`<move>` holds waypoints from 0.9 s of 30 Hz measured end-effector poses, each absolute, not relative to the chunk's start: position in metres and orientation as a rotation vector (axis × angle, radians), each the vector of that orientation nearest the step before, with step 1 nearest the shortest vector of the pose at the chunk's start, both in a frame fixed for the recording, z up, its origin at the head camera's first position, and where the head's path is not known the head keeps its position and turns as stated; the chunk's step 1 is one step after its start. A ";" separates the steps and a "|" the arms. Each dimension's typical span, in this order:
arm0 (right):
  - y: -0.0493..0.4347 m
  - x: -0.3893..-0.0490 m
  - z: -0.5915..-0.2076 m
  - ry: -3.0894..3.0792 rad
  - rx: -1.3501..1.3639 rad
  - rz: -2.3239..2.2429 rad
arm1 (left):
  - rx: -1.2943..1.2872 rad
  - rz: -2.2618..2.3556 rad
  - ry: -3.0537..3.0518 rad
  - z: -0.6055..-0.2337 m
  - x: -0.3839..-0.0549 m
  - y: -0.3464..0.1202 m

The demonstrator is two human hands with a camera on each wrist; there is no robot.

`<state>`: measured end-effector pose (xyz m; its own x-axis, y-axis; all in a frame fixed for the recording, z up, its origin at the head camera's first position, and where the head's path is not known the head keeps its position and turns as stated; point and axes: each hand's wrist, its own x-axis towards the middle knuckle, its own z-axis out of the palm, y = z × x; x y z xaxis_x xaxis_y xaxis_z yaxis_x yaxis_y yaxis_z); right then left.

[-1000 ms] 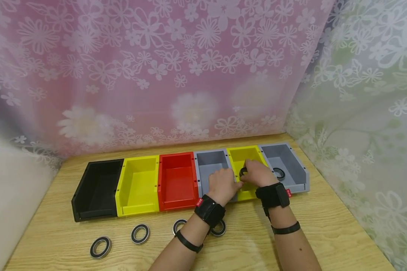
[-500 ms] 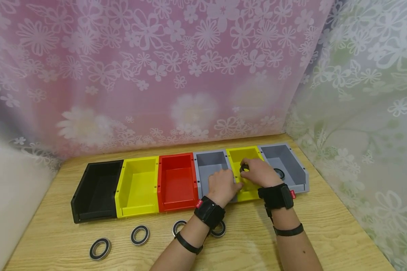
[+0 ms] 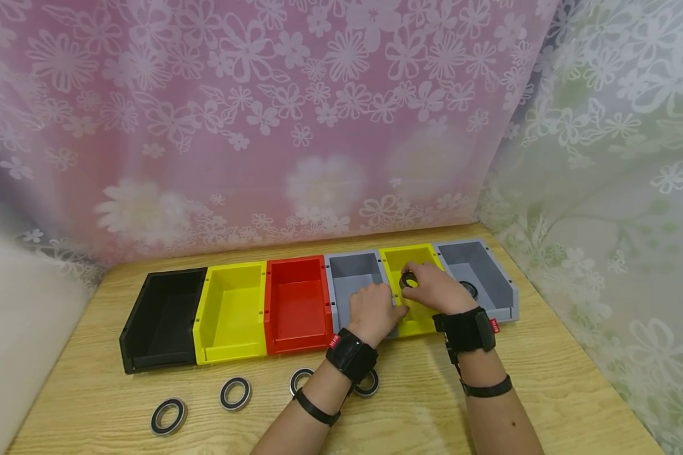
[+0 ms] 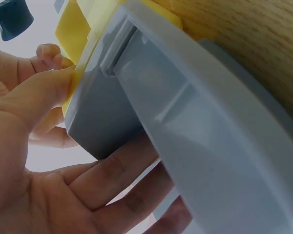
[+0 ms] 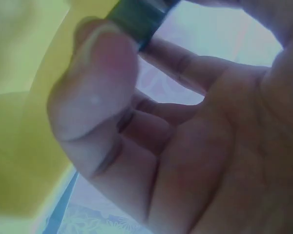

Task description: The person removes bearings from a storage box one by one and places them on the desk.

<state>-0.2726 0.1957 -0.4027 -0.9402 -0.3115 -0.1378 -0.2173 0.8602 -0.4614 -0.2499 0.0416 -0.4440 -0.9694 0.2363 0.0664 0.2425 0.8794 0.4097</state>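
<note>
My right hand (image 3: pixel 437 289) pinches a ball bearing (image 3: pixel 405 278) between thumb and fingers, tilted above the inside of the right-hand yellow bin (image 3: pixel 410 254). In the right wrist view the bearing (image 5: pixel 136 20) shows only in part, blurred, beside the yellow wall. My left hand (image 3: pixel 371 311) grips the front of the grey bin (image 3: pixel 355 262) just left of that yellow bin. Its thumb presses the wall where the two bins meet, and its fingers curl around the grey bin (image 4: pixel 210 131) in the left wrist view. Another bearing (image 3: pixel 471 291) lies in the far-right grey bin (image 3: pixel 503 284), partly hidden.
Left of my hands the row continues with a red bin (image 3: pixel 298 306), a yellow bin (image 3: pixel 236 300) and a black bin (image 3: pixel 167 316). Several more bearings (image 3: pixel 224 395) lie on the wooden table (image 3: pixel 421 411) in front, two partly behind my left forearm. A flowered curtain hangs behind.
My right hand has shifted slightly right and up with the bearing, whose ring now shows more openly. The left hand stays on the grey bin.
</note>
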 end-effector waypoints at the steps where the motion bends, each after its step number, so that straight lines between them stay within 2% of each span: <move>1: 0.196 -0.272 -0.402 2.830 -0.409 -0.662 | -0.387 -0.663 -3.030 -0.444 -0.250 0.042; 15: 0.197 -0.271 -0.393 2.852 -0.416 -0.670 | -0.381 -0.718 -3.043 -0.445 -0.250 0.041; 27: 0.190 -0.252 -0.369 2.863 -0.427 -0.699 | -0.375 -0.651 -3.038 -0.444 -0.250 0.042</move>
<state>-0.2518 0.1902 -0.3695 -0.9459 -0.3120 -0.0896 -0.2356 0.8497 -0.4717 -0.2502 0.0420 -0.4444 -0.9713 0.2299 0.0613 0.2349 0.8849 0.4022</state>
